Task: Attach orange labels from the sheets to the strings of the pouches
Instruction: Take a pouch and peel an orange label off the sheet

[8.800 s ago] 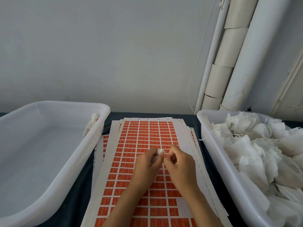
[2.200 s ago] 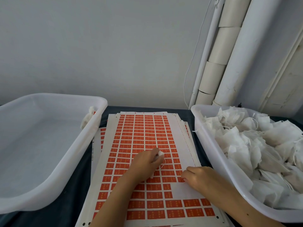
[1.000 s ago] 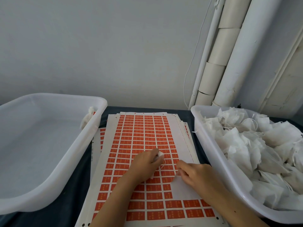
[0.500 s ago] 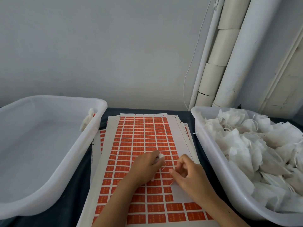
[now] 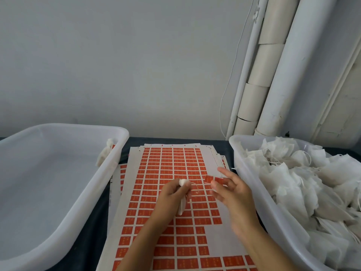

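Left hand [image 5: 172, 194] hangs over the middle of the label sheets [image 5: 172, 167], fingers curled round a small white pouch [image 5: 182, 194] whose top pokes out above the fingers and whose body hangs down below them. From the pouch a thin string [image 5: 196, 187] loops out to the right. Just beside it the right hand [image 5: 232, 192] is raised, its thumb and fingers pinching an orange label [image 5: 213, 180] held off the sheet, the other fingers loosely spread. The label is near the string; whether they touch I cannot tell. Under both hands the top sheet shows a grid of orange labels with a bare white patch at its near right, and more sheets fan out beneath it on the dark table [image 5: 134, 140]. To the left stands a white bin [image 5: 117, 153] with one pouch draped at its far right corner. To the right a second bin [image 5: 246, 182] is heaped with white pouches and strings. White pipes [image 5: 277, 75] run up the far wall.
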Available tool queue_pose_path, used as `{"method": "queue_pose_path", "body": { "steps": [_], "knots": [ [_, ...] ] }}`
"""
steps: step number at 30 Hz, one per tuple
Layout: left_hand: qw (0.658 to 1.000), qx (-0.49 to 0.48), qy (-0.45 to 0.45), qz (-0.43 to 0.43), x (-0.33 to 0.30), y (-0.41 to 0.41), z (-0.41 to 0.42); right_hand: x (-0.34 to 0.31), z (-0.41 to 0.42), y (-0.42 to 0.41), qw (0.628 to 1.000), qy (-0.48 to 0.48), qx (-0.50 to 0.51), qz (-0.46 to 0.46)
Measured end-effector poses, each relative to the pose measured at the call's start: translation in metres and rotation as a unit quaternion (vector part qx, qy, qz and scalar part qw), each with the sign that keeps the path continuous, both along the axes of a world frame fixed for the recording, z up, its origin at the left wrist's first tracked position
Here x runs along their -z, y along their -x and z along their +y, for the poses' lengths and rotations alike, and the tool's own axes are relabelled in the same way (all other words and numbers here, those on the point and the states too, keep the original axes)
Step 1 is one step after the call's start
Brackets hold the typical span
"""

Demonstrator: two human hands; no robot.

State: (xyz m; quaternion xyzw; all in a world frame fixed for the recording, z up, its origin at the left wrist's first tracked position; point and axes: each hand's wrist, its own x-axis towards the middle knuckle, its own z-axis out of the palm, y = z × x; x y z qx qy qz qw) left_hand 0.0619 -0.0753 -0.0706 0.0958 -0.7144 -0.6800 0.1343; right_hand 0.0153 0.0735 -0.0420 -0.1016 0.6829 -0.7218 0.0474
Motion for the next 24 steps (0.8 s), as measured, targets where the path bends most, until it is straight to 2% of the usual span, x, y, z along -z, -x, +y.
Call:
{"method": "queue_pose_path", "body": {
  "steps": [3,6,12,20,24],
  "knots": [
    [0.996,-0.066,-0.047,0.025,-0.001,0.002,-0.001,-0.006,-0.016,0.010,0.990,0.094,-0.050,-0.091],
    [0.991,-0.114,-0.056,0.041,-0.001,0.006,-0.003,-0.006,-0.030,0.012,0.981,0.128,-0.072,-0.129],
    [0.986,-0.149,-0.026,0.063,0.002,0.009,-0.003,0.006,-0.043,0.007,0.982,0.155,-0.062,-0.093],
    [0.978,-0.187,0.028,0.092,0.005,0.010,0.001,0.019,-0.043,0.000,0.987,0.156,0.030,-0.025],
    [0.980,-0.173,0.031,0.095,0.005,0.010,0.001,0.021,-0.043,0.000,0.990,0.135,0.033,-0.012]
  ]
}}
